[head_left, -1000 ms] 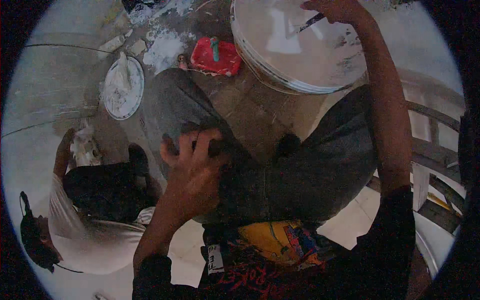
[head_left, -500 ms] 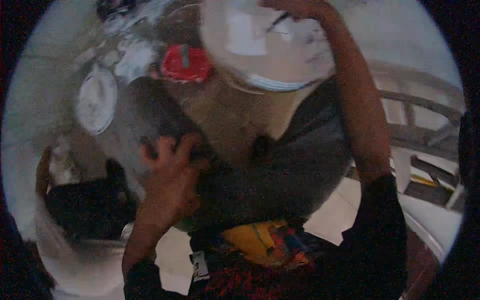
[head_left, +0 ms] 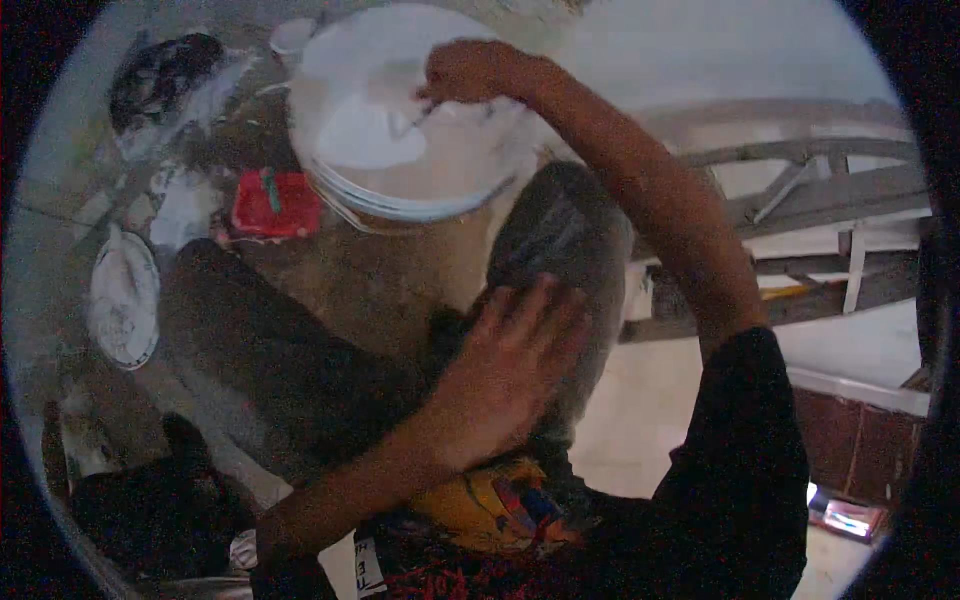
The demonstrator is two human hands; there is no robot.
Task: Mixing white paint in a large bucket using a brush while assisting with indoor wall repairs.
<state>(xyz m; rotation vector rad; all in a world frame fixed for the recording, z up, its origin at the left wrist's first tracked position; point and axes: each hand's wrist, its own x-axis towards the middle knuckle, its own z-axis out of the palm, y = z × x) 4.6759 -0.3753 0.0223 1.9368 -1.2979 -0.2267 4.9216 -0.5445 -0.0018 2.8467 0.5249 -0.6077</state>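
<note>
My right hand (head_left: 475,72) is bent over the top of a large round white drum-like container (head_left: 400,208). Its fingers are closed around a thin stick-like tool (head_left: 408,126), whose tip points down at the pale top; blur hides its kind. My left hand (head_left: 512,375) hovers over or rests on my right thigh, palm down. Its fingers are stretched out and slightly apart, with nothing seen in them. A red rectangular tray (head_left: 290,218) sits on the floor left of the container, with a green-handled tool (head_left: 270,190) lying across it.
At the far left is a white oval dish (head_left: 125,300) with pale stuff in it. A small white cup (head_left: 292,38) stands behind the container. Beyond the tray lies a dark, white-smeared bundle (head_left: 165,85). Grey wooden slats (head_left: 800,205) run along the right side.
The view has shifted, so the container and tray appear further left and lower. My left hand has swung right, from near my left thigh to my right. My right hand stays over the container.
</note>
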